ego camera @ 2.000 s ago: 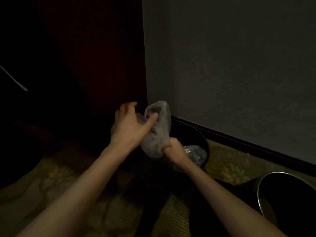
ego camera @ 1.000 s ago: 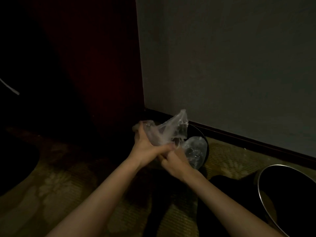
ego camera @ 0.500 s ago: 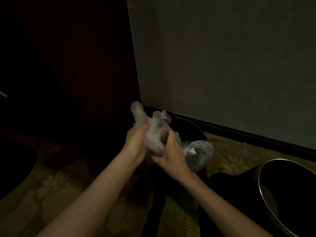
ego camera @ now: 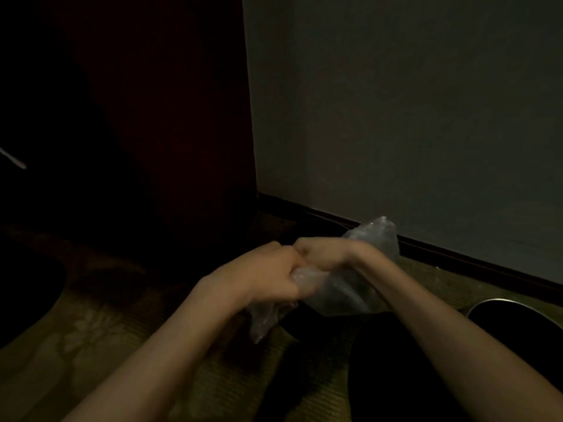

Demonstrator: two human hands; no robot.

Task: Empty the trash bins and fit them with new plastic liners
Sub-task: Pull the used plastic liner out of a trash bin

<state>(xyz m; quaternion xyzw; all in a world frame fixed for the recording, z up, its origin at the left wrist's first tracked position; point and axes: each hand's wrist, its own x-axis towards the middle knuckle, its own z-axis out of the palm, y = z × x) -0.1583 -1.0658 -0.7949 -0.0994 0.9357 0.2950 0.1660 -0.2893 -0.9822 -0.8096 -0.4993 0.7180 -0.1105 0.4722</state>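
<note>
The left hand (ego camera: 262, 274) and right hand (ego camera: 323, 254) are fisted knuckle to knuckle on a clear bag (ego camera: 350, 287), bunched above a dark bin (ego camera: 307, 229) by the wall. The thin film could tear if they pull too hard, or a loose grip could spill it. Another bin (ego camera: 518, 306) stands empty at right.

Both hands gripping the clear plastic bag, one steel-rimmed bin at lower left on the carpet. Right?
Not quite: the head view shows the steel-rimmed bin at lower right, not lower left. The rest holds: the left hand and right hand both grip the clear plastic bag, over the carpet.
</note>
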